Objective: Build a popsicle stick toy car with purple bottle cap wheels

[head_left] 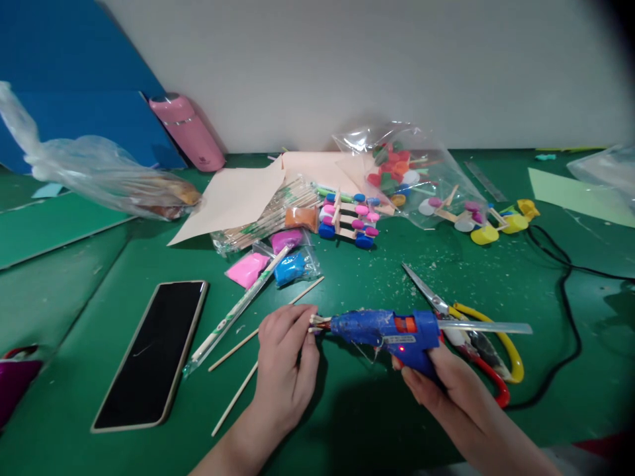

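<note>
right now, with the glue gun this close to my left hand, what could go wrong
The glue gun in the right hand shows a lit red light and points at the stick ends in the left hand, so a slip might burn that hand. The black cord runs close by the scissors, so it could snag on their handles if tugged.

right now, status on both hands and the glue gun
Right hand gripping blue glue gun. Left hand pinching wooden sticks in front of it. Scissors lying close by right hand.
</note>
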Demonstrator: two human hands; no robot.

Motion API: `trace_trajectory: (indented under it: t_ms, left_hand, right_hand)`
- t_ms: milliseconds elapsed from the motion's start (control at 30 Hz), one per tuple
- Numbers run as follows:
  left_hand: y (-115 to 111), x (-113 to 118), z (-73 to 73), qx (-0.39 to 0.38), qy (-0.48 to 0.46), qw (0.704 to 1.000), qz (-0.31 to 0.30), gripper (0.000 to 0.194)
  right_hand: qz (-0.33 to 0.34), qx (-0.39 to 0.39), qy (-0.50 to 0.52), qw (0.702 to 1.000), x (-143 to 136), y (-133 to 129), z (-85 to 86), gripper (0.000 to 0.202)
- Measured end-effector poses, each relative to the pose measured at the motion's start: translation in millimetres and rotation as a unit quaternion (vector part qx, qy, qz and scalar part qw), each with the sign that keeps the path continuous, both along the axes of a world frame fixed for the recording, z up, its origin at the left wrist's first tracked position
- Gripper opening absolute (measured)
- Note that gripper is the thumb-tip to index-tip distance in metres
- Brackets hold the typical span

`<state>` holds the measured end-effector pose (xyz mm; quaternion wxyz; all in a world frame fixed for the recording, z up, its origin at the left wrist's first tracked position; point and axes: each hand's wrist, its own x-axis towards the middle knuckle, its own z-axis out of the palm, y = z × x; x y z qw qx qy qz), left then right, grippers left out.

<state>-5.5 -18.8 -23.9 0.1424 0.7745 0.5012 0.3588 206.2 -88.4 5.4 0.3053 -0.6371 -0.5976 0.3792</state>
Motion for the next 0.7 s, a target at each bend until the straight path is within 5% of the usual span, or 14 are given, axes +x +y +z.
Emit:
trace_trajectory:
  t_ms: [700]
  left_hand:
    - [0.0, -1.8, -0.6, -0.005, -0.01, 1.0, -0.014, 0.028]
  right_hand:
    - [0.032, 0.06, -0.039, 0.997, 3.5, 5.6, -1.5, 0.026]
